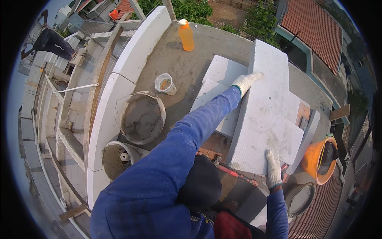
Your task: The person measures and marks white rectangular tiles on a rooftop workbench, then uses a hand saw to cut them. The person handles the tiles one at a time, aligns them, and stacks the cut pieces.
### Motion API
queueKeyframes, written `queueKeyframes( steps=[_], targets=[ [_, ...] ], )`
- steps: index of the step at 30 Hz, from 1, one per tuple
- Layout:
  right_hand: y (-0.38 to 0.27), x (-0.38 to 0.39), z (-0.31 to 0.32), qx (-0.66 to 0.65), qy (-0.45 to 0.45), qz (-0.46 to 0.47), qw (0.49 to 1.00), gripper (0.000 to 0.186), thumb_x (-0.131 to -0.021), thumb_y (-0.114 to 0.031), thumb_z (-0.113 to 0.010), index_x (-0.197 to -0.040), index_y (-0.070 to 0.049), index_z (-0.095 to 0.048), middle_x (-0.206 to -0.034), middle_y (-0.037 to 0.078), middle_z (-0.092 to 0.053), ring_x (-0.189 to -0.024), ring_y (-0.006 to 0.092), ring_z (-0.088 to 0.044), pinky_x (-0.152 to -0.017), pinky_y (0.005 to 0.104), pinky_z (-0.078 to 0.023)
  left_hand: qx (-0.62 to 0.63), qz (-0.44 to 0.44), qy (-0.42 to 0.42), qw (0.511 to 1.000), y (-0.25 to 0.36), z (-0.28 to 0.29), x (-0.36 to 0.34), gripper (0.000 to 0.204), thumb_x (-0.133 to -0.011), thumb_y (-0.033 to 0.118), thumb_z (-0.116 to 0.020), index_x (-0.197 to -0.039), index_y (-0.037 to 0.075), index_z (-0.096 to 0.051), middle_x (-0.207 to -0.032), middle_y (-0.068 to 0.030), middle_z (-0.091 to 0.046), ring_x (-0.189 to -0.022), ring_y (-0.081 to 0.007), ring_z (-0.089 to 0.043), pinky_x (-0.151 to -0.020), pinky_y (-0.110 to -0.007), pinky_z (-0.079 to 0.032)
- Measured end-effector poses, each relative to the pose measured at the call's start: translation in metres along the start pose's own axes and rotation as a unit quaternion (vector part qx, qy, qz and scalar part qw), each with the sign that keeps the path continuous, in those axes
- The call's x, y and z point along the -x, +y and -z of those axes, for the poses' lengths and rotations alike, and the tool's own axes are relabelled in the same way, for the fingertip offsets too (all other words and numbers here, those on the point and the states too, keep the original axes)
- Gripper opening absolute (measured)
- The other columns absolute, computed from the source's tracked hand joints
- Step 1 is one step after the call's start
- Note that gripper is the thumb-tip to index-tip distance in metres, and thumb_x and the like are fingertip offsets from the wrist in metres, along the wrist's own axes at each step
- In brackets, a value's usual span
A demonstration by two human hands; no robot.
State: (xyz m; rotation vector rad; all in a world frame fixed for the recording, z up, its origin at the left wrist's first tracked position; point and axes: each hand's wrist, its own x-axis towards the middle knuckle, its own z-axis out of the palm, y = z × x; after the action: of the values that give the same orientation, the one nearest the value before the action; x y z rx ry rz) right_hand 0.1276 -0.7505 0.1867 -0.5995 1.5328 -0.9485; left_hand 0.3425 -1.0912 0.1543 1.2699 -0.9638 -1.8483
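Gloved left grip (247, 83) and right grip (273, 169) clasp a long white block (264, 115) by its left edge and near end, toward the concrete slab (217, 42)'s right edge; likely heavy, stiff, chip-prone at corners, best held at opposite ends.

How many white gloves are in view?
2: one on the left hand at the long side of the white block, one on the right hand at its near end.

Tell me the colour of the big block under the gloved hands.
The block is white with grey smudges, clearest in head view.
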Motion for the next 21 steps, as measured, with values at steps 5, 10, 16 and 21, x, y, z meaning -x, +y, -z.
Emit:
queueKeyframes(
  steps=[5, 10, 16, 21],
  targets=[
    [0.024, 0.003, 0.002, 0.088, 0.044, 0.023, 0.995, 0.060, -0.113, -0.034, -0.070, -0.161, 0.000, -0.057, -0.147, 0.006, -0.067, -0.128, 0.0176, -0.062, -0.115, 0.0349, -0.048, 0.091, 0.001, -0.041, 0.995, 0.022, 0.005, 0.046, 0.073, -0.097, 0.054, -0.083, -0.140, -0.003, -0.075, -0.137, -0.0163, -0.078, -0.123, -0.0245, -0.073, -0.109, -0.034, -0.055],
    [0.019, 0.011, -0.006, 0.147, 0.027, 0.070, 0.986, 0.059, -0.110, -0.028, -0.070, -0.159, 0.003, -0.057, -0.147, 0.009, -0.068, -0.129, 0.0195, -0.062, -0.115, 0.0355, -0.047, 0.119, -0.027, -0.029, 0.992, 0.024, 0.030, 0.066, 0.071, -0.099, 0.050, -0.083, -0.143, -0.003, -0.072, -0.138, -0.0150, -0.077, -0.125, -0.0221, -0.071, -0.110, -0.034, -0.054],
    [-0.014, 0.030, -0.040, 0.180, 0.020, 0.060, 0.982, 0.063, -0.101, -0.028, -0.075, -0.153, 0.003, -0.061, -0.142, 0.013, -0.071, -0.122, 0.0216, -0.067, -0.111, 0.0381, -0.052, 0.149, -0.083, -0.028, 0.985, 0.028, 0.077, 0.104, 0.078, -0.097, 0.046, -0.087, -0.151, -0.005, -0.064, -0.144, -0.0166, -0.072, -0.129, -0.0219, -0.069, -0.111, -0.036, -0.053],
    [-0.033, 0.030, -0.075, 0.159, -0.067, 0.101, 0.980, 0.063, -0.102, -0.029, -0.074, -0.153, 0.006, -0.061, -0.145, 0.013, -0.071, -0.127, 0.0219, -0.066, -0.115, 0.0383, -0.050, 0.124, -0.123, 0.048, 0.984, 0.068, 0.106, 0.156, 0.075, -0.095, 0.040, -0.089, -0.147, -0.009, -0.065, -0.135, -0.0195, -0.074, -0.121, -0.0243, -0.071, -0.107, -0.036, -0.056]
  ],
)
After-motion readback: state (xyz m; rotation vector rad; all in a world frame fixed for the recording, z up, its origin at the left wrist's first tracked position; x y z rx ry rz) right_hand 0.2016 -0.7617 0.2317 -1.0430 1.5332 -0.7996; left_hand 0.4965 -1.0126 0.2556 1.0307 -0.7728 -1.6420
